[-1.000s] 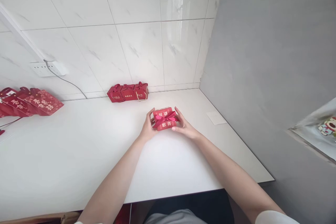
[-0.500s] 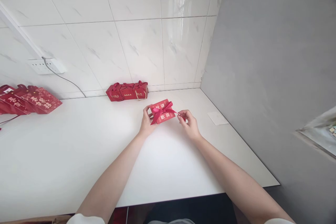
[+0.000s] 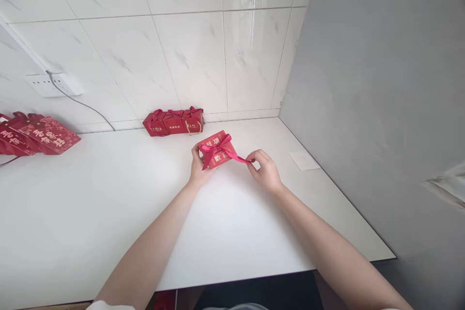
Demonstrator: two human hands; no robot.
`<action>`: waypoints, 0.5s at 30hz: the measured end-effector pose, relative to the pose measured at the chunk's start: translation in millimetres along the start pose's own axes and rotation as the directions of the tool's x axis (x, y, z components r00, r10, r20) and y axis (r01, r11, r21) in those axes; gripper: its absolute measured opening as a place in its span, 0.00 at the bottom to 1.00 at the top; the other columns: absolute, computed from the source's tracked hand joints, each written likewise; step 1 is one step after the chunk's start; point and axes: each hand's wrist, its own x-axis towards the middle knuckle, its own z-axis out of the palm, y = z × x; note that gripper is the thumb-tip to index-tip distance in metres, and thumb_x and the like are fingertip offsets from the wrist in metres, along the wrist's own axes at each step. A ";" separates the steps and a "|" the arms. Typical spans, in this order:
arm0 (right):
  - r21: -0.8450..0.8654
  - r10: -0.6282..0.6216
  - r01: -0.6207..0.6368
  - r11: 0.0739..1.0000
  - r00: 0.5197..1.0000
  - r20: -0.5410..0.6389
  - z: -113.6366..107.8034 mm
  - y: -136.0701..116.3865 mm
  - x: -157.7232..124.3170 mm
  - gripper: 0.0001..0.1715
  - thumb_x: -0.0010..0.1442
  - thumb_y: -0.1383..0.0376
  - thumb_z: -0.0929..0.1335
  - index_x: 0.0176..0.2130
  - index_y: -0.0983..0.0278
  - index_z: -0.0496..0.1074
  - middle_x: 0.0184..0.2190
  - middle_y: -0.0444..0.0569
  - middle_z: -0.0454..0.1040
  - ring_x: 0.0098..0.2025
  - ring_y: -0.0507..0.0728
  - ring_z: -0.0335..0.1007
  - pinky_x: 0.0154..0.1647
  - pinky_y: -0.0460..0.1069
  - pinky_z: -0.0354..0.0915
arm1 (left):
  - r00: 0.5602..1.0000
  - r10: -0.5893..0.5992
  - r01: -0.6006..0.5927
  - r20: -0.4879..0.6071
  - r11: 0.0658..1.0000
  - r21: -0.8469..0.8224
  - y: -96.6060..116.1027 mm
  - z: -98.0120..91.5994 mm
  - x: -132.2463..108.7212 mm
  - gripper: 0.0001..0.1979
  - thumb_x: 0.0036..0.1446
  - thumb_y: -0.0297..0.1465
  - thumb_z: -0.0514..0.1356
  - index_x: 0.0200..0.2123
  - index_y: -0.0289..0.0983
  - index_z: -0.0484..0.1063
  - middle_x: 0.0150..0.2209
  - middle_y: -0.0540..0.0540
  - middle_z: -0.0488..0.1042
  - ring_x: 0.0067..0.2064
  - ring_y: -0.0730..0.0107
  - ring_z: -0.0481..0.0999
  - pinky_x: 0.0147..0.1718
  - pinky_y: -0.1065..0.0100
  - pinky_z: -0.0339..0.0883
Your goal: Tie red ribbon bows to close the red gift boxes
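A small red gift box [image 3: 218, 151] with gold characters and a pink ribbon bow sits tilted on the white table [image 3: 109, 203]. My left hand [image 3: 198, 167] grips the box's left side. My right hand [image 3: 264, 169] pinches the end of the pink ribbon [image 3: 238, 157], which stretches taut from the bow toward the right.
Three small red boxes [image 3: 173, 121] stand in a row against the tiled back wall. A stack of flat red boxes [image 3: 36, 134] lies at far left below a wall socket [image 3: 51, 84] with a cable. A white paper slip [image 3: 304, 160] lies near the grey right wall.
My right hand has left the box's right side, taken the ribbon end and drawn it out rightward. The box has tilted and shifted slightly left and farther away in my left hand.
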 end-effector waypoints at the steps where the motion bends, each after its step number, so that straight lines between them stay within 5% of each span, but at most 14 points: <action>1: 0.005 0.017 -0.017 1.000 0.999 0.032 0.0 3.6 -0.9 0.11 0.60 0.70 0.65 0.43 0.59 0.71 0.41 0.52 0.74 0.41 0.60 0.72 0.40 0.56 0.70 | 1.000 0.006 -0.006 0.003 1.000 -0.001 0.8 -0.4 -1.3 0.44 0.42 0.32 0.74 0.59 0.44 0.53 0.55 0.38 0.70 0.45 0.50 0.79 0.36 0.53 0.76; 4: 0.030 0.043 -0.048 0.998 0.987 0.155 1.3 11.1 -4.8 0.36 0.57 0.66 0.71 0.62 0.54 0.61 0.58 0.53 0.69 0.54 0.63 0.71 0.47 0.58 0.73 | 0.998 0.044 -0.043 0.034 0.999 -0.019 3.9 -0.1 -5.4 0.47 0.41 0.31 0.74 0.61 0.45 0.52 0.58 0.37 0.69 0.47 0.49 0.79 0.41 0.50 0.76; 7: 0.086 0.053 -0.080 0.993 0.958 0.281 1.7 12.6 -6.7 0.59 0.56 0.62 0.74 0.72 0.48 0.38 0.71 0.51 0.51 0.69 0.65 0.54 0.62 0.63 0.65 | 0.994 0.078 -0.074 0.081 0.996 -0.051 7.6 2.6 -8.4 0.51 0.38 0.29 0.75 0.62 0.48 0.53 0.62 0.38 0.65 0.51 0.47 0.77 0.47 0.47 0.74; 10: 0.124 0.051 -0.092 0.988 0.952 0.301 -2.7 10.6 -3.9 0.65 0.57 0.62 0.73 0.72 0.48 0.27 0.74 0.51 0.41 0.74 0.65 0.41 0.69 0.66 0.54 | 0.982 0.075 -0.061 0.171 0.994 -0.089 11.4 6.8 -10.9 0.52 0.36 0.28 0.76 0.63 0.51 0.55 0.63 0.40 0.65 0.54 0.44 0.75 0.49 0.45 0.74; 15: 0.118 -0.026 -0.011 0.993 0.951 0.309 -14.3 8.8 1.6 0.60 0.58 0.64 0.73 0.72 0.48 0.33 0.73 0.51 0.46 0.73 0.66 0.44 0.67 0.66 0.58 | 0.941 0.056 -0.011 0.334 0.991 -0.135 17.1 10.4 -14.7 0.51 0.42 0.30 0.74 0.66 0.51 0.53 0.66 0.41 0.62 0.60 0.46 0.71 0.56 0.46 0.69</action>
